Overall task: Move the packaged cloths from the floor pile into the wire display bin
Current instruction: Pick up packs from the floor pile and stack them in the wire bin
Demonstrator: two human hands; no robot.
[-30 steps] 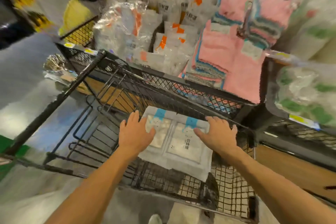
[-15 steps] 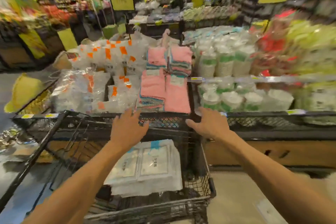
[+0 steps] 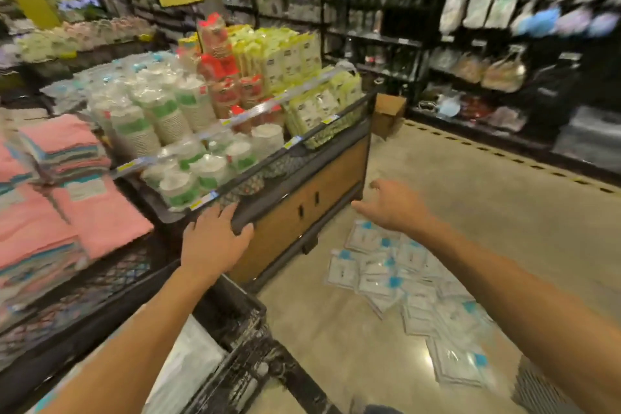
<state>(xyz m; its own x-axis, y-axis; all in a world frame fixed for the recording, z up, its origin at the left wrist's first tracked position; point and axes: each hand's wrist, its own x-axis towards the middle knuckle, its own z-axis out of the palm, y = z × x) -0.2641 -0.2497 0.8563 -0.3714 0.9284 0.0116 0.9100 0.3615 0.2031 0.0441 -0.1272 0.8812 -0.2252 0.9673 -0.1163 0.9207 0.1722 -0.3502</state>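
glossy clear-plastic cloth packs (image 3: pixel 396 276) on shiny smooth floor (image 3: pixel 470 205); black wire bin (image 3: pixel 242 339); fluffy pink towels (image 3: pixel 97 218)

Nothing legible from where I stood: print on the packaged cloths (image 3: pixel 386 274) and shelf price tags (image 3: pixel 203 200) blurred.

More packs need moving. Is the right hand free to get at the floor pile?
Probably yes: the right hand is open and holds nothing, stretched out above the floor pile, with nothing between them.
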